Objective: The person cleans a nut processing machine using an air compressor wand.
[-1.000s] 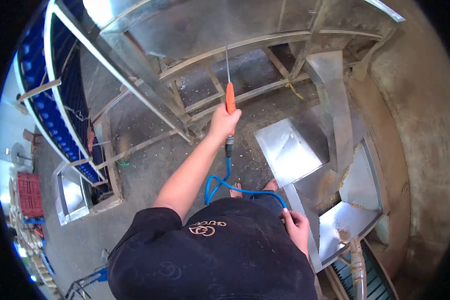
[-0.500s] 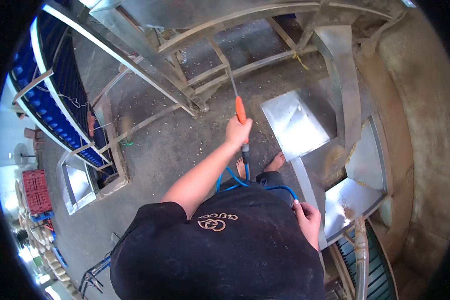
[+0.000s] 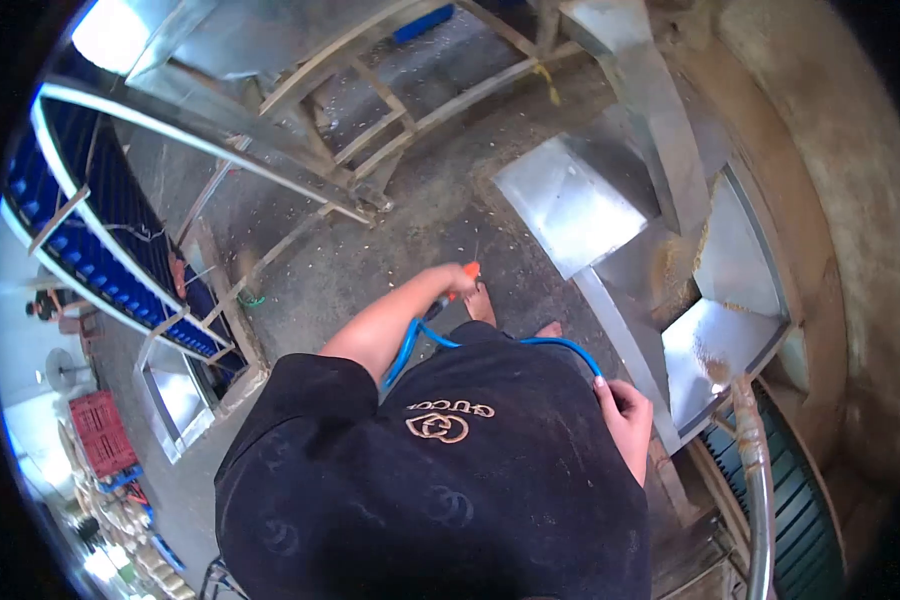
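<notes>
My left hand (image 3: 457,280) is closed around the orange handle of an air blow gun (image 3: 471,269), held low in front of my legs. Its long thin metal nozzle cannot be made out clearly now. From its lower end a blue air hose (image 3: 407,345) curves across my waist towards the right. At my right side, my right hand (image 3: 625,418) is closed with the thumb and fingers on that hose. Both of my bare feet (image 3: 480,304) show just beyond the hands.
A sheet metal panel (image 3: 570,205) and a metal trough (image 3: 720,350) with brown grain-like residue stand on the right. A metal frame (image 3: 425,115) crosses ahead. Blue ribbed panels (image 3: 120,260) rise at left, with red crates (image 3: 102,432) behind. Concrete floor (image 3: 350,270) lies between.
My left hand has drawn the air blow gun back towards my body from its outstretched position, and the hose bends more. My right hand stays on the hose. The view has shifted slightly.
</notes>
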{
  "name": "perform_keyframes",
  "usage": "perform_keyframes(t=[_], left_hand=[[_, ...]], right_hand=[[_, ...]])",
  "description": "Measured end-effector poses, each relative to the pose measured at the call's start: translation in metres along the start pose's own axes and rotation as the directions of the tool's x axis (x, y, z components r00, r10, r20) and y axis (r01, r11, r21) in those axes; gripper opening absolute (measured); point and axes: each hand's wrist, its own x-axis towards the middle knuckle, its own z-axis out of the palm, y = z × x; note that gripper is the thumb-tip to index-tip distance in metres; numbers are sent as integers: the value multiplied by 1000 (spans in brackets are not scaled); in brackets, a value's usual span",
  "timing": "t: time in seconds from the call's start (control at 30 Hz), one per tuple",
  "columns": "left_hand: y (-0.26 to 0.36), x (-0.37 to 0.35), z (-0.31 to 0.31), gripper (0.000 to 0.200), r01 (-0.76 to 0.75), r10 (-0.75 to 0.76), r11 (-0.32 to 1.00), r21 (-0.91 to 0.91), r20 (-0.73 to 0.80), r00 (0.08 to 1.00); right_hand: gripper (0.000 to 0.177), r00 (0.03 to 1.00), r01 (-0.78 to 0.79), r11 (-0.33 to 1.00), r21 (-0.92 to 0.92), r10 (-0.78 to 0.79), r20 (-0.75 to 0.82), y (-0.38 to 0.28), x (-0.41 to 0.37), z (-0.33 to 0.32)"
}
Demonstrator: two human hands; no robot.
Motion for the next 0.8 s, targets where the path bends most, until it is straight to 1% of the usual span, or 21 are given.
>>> perform_keyframes(t=[0.03,0.07,0.1,0.13,0.2,0.23,0.27,0.3,0.33,0.4,0.47,0.53,0.6,0.63,0.67,0.73,0.77,0.8], left_hand=[[-6,17,31,32,-62,62,998,24,14,998],[7,-1,43,32,-51,50,998,29,28,998],[29,-31,51,34,-201,201,979,34,1,980],[44,-37,62,37,-228,221,963,141,66,973],[66,-37,83,39,-156,146,981,117,91,985],[72,-30,91,39,-184,163,968,169,129,978],[77,-17,96,38,-221,232,927,302,1,973],[88,-12,97,38,-240,317,875,420,-125,940],[99,-6,97,38,-261,339,858,442,-107,935],[123,0,86,42,-38,76,957,288,-123,990],[135,8,75,40,9,19,971,240,-115,993],[139,10,69,37,30,12,967,252,-165,986],[139,19,61,35,71,-31,972,226,-178,983],[138,23,58,34,44,4,973,225,-211,978],[135,29,57,33,30,27,975,218,-253,967],[127,56,53,32,99,-29,973,208,-317,948],[137,44,43,32,104,-52,980,167,-293,955],[147,31,31,32,95,-58,987,131,-259,964]], right_hand=[[29,999,47,998,-33,-46,8,5,-1,-11],[29,996,84,994,-65,-83,12,10,-3,-20],[30,998,56,995,-81,-54,19,7,-8,-32],[30,999,16,998,-58,-18,-31,14,-10,-41],[29,997,71,997,-7,-71,-18,30,-16,-56],[29,997,28,1000,13,-27,-69,37,-22,-62],[29,997,20,999,28,-18,-69,41,-24,-69],[29,998,21,999,38,-18,-61,46,-25,-76],[29,996,6,999,46,-2,-92,51,-27,-83],[30,997,-31,998,50,35,-71,59,-31,-92],[30,994,-37,998,46,41,-100,64,-33,-102],[30,993,-45,998,35,49,-107,71,-34,-108],[29,983,-38,993,107,57,-175,80,-33,-109],[29,976,-13,992,128,40,-214,80,-33,-110],[29,978,-42,981,187,79,-195,83,-31,-111],[24,963,-38,966,256,104,-248,84,-25,-110],[22,967,-67,962,265,129,-222,85,-20,-114],[23,966,-67,975,210,116,-231,82,-16,-116]])
